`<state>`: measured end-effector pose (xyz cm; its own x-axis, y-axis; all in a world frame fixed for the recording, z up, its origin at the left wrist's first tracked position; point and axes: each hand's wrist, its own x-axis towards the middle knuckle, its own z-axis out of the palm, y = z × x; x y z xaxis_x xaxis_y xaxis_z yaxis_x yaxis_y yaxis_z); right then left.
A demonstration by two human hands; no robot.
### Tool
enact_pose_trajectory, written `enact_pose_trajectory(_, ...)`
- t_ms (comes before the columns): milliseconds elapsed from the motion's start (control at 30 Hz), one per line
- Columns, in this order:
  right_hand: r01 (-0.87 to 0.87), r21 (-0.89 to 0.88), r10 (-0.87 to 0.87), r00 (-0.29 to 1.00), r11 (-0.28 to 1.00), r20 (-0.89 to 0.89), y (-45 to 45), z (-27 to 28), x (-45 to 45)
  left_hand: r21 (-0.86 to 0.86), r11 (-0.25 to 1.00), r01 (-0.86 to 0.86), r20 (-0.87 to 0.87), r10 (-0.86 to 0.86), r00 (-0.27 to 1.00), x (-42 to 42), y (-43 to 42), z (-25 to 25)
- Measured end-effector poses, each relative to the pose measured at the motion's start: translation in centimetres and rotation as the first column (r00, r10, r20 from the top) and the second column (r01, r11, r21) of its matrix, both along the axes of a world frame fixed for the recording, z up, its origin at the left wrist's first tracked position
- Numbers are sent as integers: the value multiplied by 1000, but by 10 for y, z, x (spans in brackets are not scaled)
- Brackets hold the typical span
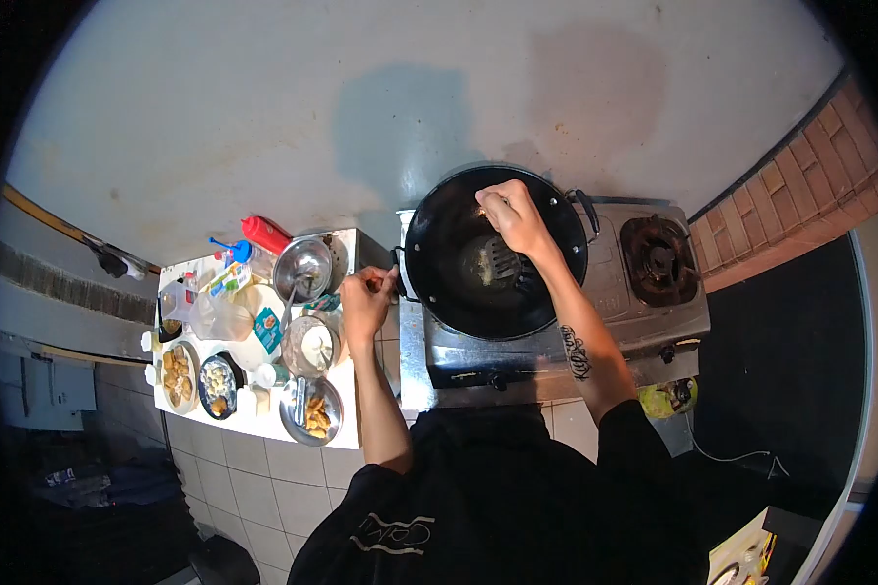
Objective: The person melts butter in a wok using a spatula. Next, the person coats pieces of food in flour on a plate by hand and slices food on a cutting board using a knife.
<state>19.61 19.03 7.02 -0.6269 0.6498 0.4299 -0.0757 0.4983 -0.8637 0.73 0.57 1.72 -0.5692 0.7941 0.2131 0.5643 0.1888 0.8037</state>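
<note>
A large black wok point(449, 310) sits on the left side of a steel gas stove. My right hand point(512, 216) is closed in a fist over it, gripping a slotted spatula point(503, 261) whose blade reaches down to the wok's bottom. The spatula's handle is mostly hidden by the hand. A small patch of pale food or oil point(485, 265) lies beside the blade. At the wok's left side, my left hand point(366, 300) has its fingers curled at the black wok handle point(399, 261), apparently gripping it.
A white table point(343, 390) at left holds a steel bowl point(302, 268), a bowl of white powder point(316, 343), a plate of browned pieces point(318, 417), other dishes and a red bottle point(265, 234). A second burner point(660, 259) is at right; the wall stands behind.
</note>
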Motion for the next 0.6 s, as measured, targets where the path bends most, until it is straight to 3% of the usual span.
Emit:
enact_pose_trajectory(433, -1, -39, 6, 991, 999, 134, 6, 5, -12, -24, 1000, 16, 78, -14, 997, -8, 3, -14)
enact_pose_trajectory(600, -9, -12, 11, 995, 1000, 104, 11, 1, -17, -25, 1000, -2, 85, 4, 996, -7, 3, -16)
